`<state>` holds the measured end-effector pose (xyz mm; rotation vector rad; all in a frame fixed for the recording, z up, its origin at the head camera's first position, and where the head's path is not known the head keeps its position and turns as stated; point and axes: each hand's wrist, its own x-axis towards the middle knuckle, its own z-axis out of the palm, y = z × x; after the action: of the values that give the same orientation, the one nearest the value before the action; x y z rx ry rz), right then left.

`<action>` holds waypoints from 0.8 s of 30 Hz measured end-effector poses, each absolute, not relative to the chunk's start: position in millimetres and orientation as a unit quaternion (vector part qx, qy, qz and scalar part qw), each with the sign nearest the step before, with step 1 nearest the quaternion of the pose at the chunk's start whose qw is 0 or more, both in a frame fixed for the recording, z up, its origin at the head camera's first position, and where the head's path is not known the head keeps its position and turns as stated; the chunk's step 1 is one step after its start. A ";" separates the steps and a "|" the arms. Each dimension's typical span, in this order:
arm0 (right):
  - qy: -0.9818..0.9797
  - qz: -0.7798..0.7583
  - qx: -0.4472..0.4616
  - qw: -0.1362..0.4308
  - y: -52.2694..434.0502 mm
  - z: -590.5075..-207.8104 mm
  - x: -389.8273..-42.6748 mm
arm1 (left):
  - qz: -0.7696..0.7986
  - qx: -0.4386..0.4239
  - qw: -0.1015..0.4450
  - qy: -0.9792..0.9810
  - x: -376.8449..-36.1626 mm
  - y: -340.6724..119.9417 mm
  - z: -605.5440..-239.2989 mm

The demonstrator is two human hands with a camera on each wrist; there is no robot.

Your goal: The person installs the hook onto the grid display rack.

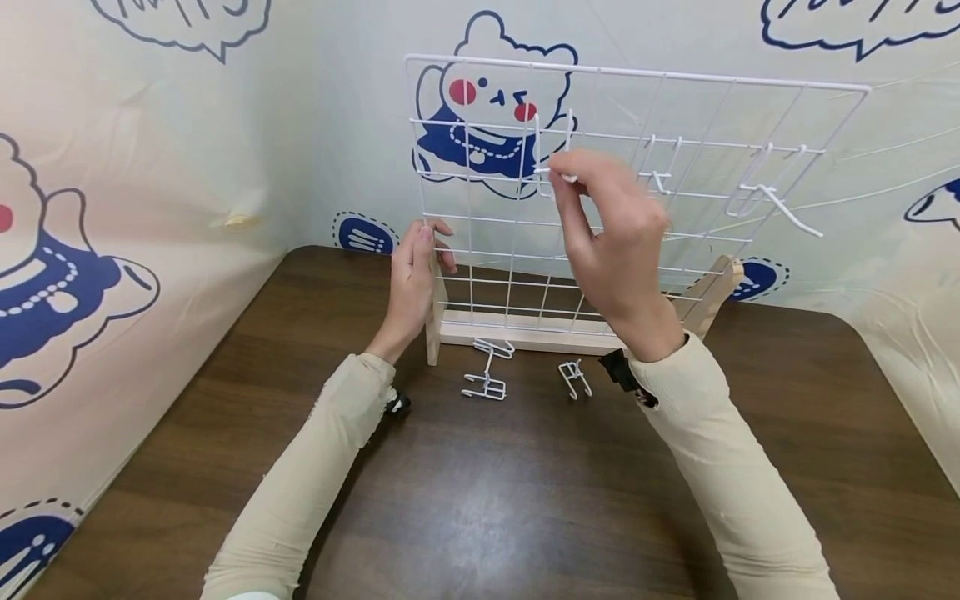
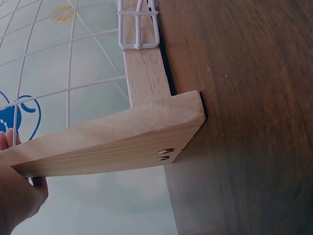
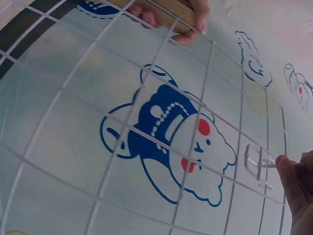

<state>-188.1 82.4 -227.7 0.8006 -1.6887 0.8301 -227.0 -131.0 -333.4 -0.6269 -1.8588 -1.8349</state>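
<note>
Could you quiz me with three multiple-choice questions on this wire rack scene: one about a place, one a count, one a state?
1. Where is the left hand?
A. on the rack's wooden side post
B. flat on the table
C. on a loose hook

2. How many loose white hooks lie on the table?
A. none
B. two
C. five

3. What is the right hand doing?
A. hanging open
B. pinching a hook at the wire grid
C. pressing the table

Answers: 1 A, fingers wrap the post. 2 B, two lie before the base. 3 B, fingertips pinch it.
</note>
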 end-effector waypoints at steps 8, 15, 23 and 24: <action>-0.715 0.328 0.361 0.501 83.5 -250.2 -187.9 | -0.668 -0.230 0.231 -0.670 -236.0 -129.0 -339.9; -0.739 0.330 0.357 0.466 89.5 -268.3 -175.9 | -0.670 -0.228 0.237 -0.665 -250.8 -131.5 -355.9; -0.770 0.322 0.336 0.436 105.5 -294.1 -163.6 | -0.670 -0.232 0.241 -0.663 -251.7 -133.7 -357.6; -0.775 0.318 0.335 0.431 107.2 -296.6 -162.1 | -0.671 -0.229 0.240 -0.663 -251.5 -134.0 -357.6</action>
<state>-162.1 107.2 -296.6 0.8360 -1.9331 0.7933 -251.5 -134.0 -357.6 -0.6271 -1.8144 -1.8362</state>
